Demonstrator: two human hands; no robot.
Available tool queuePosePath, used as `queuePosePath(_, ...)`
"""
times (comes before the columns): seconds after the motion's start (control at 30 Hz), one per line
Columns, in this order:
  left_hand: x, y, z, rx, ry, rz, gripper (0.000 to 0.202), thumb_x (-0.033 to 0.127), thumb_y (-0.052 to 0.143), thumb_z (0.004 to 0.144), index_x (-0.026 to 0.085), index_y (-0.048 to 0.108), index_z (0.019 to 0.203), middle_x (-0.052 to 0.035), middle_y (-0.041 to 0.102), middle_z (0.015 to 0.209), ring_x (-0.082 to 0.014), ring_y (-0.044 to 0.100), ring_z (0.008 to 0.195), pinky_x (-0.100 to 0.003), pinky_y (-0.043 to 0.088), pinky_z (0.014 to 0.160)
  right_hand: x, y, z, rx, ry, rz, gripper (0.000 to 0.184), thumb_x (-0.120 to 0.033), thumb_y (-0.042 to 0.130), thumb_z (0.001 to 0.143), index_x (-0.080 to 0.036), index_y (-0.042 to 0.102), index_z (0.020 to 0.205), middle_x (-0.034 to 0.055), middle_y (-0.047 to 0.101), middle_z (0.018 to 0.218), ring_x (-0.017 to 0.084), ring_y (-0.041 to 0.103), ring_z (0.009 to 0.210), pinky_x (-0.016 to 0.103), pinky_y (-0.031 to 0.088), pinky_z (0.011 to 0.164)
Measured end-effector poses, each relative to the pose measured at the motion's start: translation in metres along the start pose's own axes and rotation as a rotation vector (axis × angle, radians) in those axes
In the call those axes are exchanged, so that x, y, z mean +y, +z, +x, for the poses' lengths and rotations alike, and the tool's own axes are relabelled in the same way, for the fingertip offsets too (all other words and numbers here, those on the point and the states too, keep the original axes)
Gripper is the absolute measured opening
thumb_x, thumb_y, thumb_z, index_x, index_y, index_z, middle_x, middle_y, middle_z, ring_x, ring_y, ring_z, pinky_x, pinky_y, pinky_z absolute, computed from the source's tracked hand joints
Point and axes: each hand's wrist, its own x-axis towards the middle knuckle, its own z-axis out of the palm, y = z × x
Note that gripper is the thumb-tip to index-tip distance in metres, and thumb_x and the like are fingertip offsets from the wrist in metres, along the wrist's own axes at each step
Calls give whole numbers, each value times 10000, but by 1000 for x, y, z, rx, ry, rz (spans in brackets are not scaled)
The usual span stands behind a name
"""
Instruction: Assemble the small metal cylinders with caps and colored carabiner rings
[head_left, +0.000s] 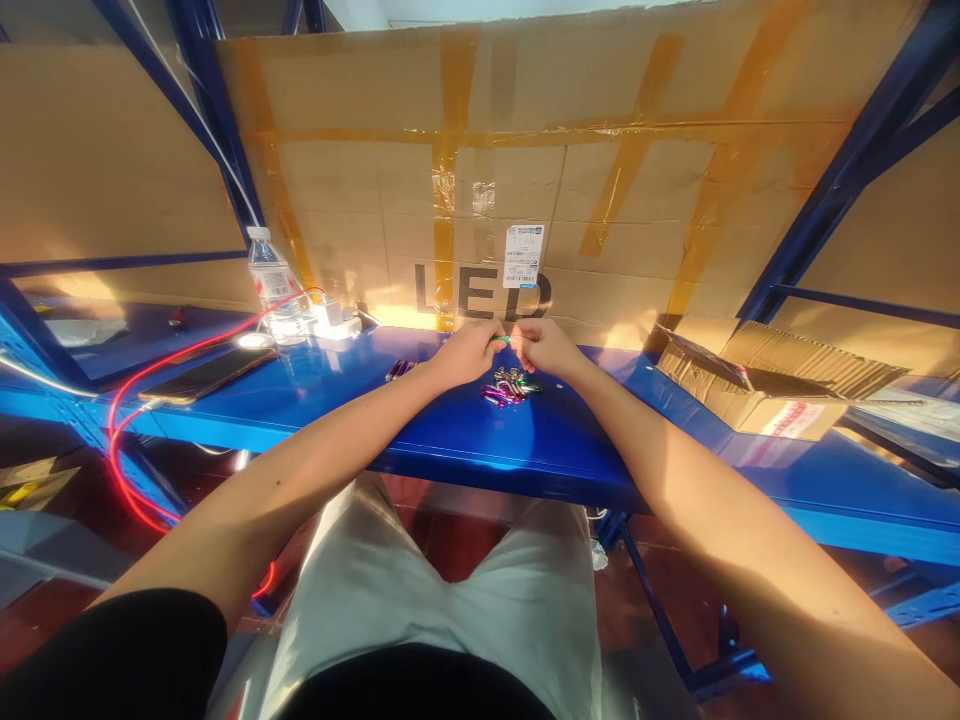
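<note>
Pinching the green piece (501, 338) mid-frame, my left hand (474, 352) should hold steady; whether my right hand (546, 348) grips, I can't tell.

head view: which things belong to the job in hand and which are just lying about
Likely part of the job:
small green piece held between left hand and right hand
pile of shiny coloured pieces below them
purple pieces by the left forearm, probably

Seemingly just lying about:
clear bottle
phone
red cable
open cardboard box, role unclear
</note>
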Motion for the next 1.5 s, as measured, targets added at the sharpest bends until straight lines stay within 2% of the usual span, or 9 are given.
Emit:
queuePosePath(0.3, -6, 1, -1, 19, 126, -88, 77, 155, 516, 944, 199, 580, 936, -36, 625, 796, -221, 576, 752, -333, 425, 708, 1, -3, 0, -52, 45, 71, 194, -78, 610, 716, -208, 525, 598, -29, 545, 438, 124, 489, 394, 244, 406, 426)
queuePosePath(0.43, -5, 1, -2, 21, 206, -55, 119, 124, 500, 949, 208, 544, 878, -37, 593, 804, -218, 559, 782, -334, 414, 718, 1, -5, -2, -86, 102, 144, 156, -77, 593, 680, -200, 544, 597, -12, 552, 439, 124, 494, 389, 243, 392, 414)
queuePosePath(0.6, 4, 3, 0, 41, 116, -5, 201, 225, 435, 1051, 188, 596, 936, -92, 620, 926, -256, 604, 938, -399, 486, 860, -1, -5, -2, -44, 106, 166, 159, -76, 583, 691, -196, 555, 592, -13, 522, 422, 123, 478, 374, 245, 376, 405)
queuePosePath(0.73, 3, 7, 5, 5, 47, 40, 284, 169, 393, 1046, 167, 622, 877, -136, 612, 1004, -279, 606, 1038, -452, 499, 974, -2, -4, 0, 1, 57, 109, 183, -67, 595, 712, -199, 555, 592, -21, 523, 427, 117, 478, 384, 240, 385, 413)
queuePosePath(0.9, 1, 5, 3, -13, 53, 75, 183, 126, 456, 997, 163, 622, 928, -148, 646, 1027, -283, 622, 981, -443, 515, 902, -1, -2, 0, -24, 74, 87, 178, -61, 598, 679, -202, 557, 578, -20, 520, 415, 124, 466, 377, 252, 394, 414)
queuePosePath(1.1, 7, -2, -5, -9, 45, 83, 100, 144, 504, 981, 187, 565, 1048, -104, 663, 926, -271, 633, 871, -376, 492, 749, -5, 0, -2, -22, 141, 188, 152, -99, 587, 651, -201, 536, 551, 2, 525, 426, 127, 468, 370, 255, 370, 395)
queuePosePath(1.23, 10, -1, -4, 7, 63, 56, 82, 204, 495, 1017, 176, 572, 1026, -118, 649, 968, -274, 634, 916, -404, 516, 826, -8, 0, -2, -10, 151, 206, 126, -91, 569, 618, -198, 539, 560, 2, 509, 418, 124, 459, 363, 252, 352, 389)
queuePosePath(1.37, 10, 3, 0, 15, 63, 65, 235, 192, 392, 1052, 165, 606, 960, -154, 626, 1095, -276, 628, 1048, -453, 506, 1003, -9, -2, -2, 21, 131, 194, 118, -102, 575, 636, -198, 543, 575, -6, 498, 416, 120, 461, 360, 248, 355, 394)
queuePosePath(1.5, 7, 4, 1, -25, 94, 97, 225, 128, 416, 1014, 152, 634, 961, -164, 634, 1082, -291, 623, 1084, -452, 508, 991, -7, -1, -2, 19, 134, 159, 116, -108, 570, 629, -197, 542, 560, -3, 494, 413, 119, 452, 352, 248, 337, 387)
